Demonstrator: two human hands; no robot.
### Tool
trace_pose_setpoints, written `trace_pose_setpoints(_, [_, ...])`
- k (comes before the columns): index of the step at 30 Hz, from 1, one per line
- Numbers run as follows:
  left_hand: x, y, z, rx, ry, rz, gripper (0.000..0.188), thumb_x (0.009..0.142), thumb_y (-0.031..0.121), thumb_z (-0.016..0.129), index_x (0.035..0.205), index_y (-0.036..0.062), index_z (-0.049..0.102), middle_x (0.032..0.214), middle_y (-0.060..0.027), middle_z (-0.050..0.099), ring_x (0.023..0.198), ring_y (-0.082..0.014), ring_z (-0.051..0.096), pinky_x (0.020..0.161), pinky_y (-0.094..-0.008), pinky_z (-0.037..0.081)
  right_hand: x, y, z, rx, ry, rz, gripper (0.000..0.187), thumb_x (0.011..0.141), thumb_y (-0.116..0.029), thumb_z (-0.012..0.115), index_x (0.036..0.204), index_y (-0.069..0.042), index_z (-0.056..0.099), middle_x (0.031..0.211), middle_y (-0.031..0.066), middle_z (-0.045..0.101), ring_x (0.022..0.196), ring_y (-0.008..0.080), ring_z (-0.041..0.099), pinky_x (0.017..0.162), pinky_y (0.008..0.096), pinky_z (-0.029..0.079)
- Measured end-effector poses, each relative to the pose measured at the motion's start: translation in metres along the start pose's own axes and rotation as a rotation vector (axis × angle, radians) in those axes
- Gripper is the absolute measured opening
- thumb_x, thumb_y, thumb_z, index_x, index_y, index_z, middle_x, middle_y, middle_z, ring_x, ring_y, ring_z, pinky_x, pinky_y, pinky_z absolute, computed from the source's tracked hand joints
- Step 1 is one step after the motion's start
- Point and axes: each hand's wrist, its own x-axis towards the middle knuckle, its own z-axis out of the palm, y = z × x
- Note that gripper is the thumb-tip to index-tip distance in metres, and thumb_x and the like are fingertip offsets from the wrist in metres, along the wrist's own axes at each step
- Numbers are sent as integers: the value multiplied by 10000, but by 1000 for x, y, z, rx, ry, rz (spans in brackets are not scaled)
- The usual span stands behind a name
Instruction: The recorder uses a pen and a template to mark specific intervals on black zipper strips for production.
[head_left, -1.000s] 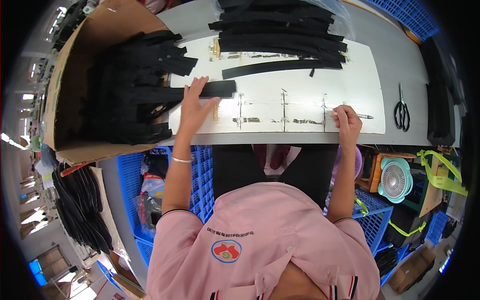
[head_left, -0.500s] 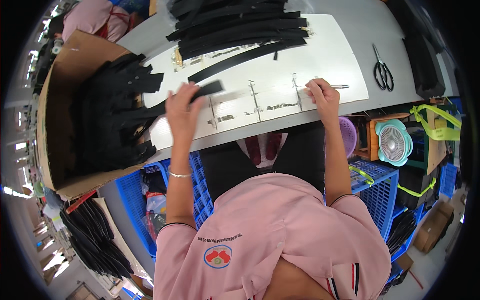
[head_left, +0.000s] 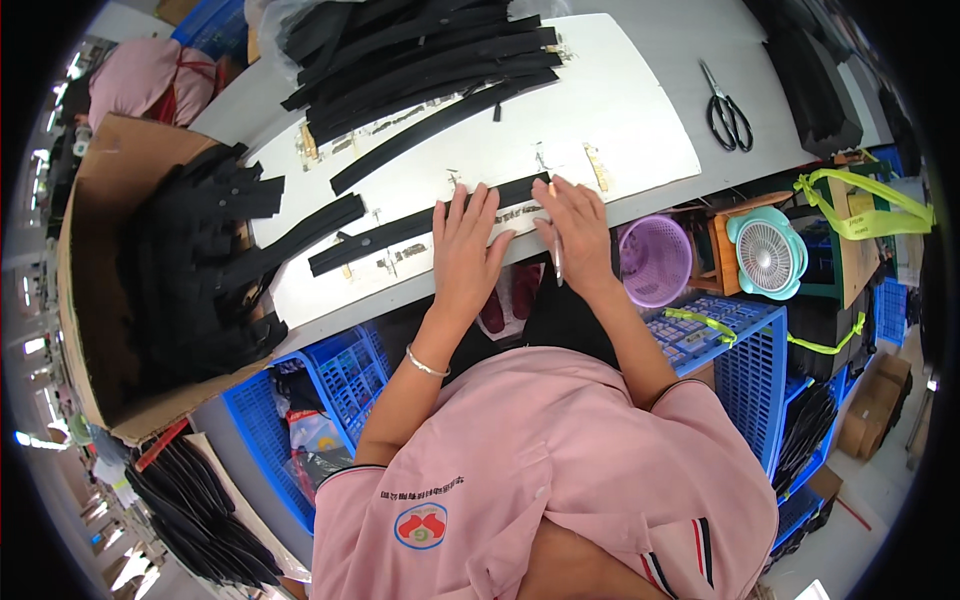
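Note:
A black fabric strip (head_left: 395, 237) lies flat along the near side of a white marked board (head_left: 640, 120). My left hand (head_left: 465, 245) rests on the middle of this strip, fingers outstretched and thumb apart. At the strip's right end, the fingertips of my right hand (head_left: 580, 232) press down. A slim pen (head_left: 557, 262) is tucked in that same hand, pointing back toward me. Another black strip (head_left: 300, 238) reaches from the cardboard box onto the board. Farther up lies a single longer strip (head_left: 430, 132), below a pile of black strips (head_left: 420, 70).
On the left stands an open cardboard box (head_left: 95, 210) full of black strips. Black-handled scissors (head_left: 727, 118) lie on the grey table at right. Beside my right arm are a purple basket (head_left: 655, 262), a small teal fan (head_left: 768, 253) and blue crates (head_left: 755, 350).
My left hand has moved right and flattened on the strip, which now lies along the board. My right hand has come down to the strip's end, its pen turned toward me. The view has shifted.

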Motion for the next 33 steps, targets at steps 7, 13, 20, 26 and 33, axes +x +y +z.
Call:
trace_pose_setpoints(7, [-6,9,-5,119,-49,-9,576,978,307,691,1498,103,550,1572,-87,514,1510,-344,375,1242,-572,171,-7,38,-20,-64,93,92,477,884,-47,740,1351,-101,664,1248,82,696,1213,273,615,1133,484,389])
trace_pose_setpoints(13, [-5,9,-3,118,-37,2,587,975,317,696,1506,118,546,1573,-72,515,1512,-329,376,1242,-571,167,4,39,-29,-108,87,144,376,943,-58,681,1314,-112,681,1158,87,715,1136,253,643,1152,475,358])
trace_pose_setpoints(20, [-6,9,-3,144,-43,-11,589,971,325,700,1504,127,548,1572,-64,518,1513,-323,378,1240,-565,175,50,43,-14,502,50,382,146,969,-130,694,1035,-15,755,905,79,748,762,180,657,719,309,518])
trace_pose_setpoints(26, [-7,11,-2,140,-12,-15,577,968,324,704,1495,139,559,1555,-55,535,1496,-315,400,1232,-551,201,49,51,2,525,-55,400,218,992,-168,683,929,33,742,866,93,752,640,182,651,619,295,501])
trace_pose_setpoints(33, [-8,9,-2,136,11,-13,576,951,312,727,1479,140,575,1542,-50,549,1473,-311,426,1210,-537,238,51,48,2,417,-118,381,217,1018,-188,660,1015,9,750,803,70,734,698,108,654,647,256,506])
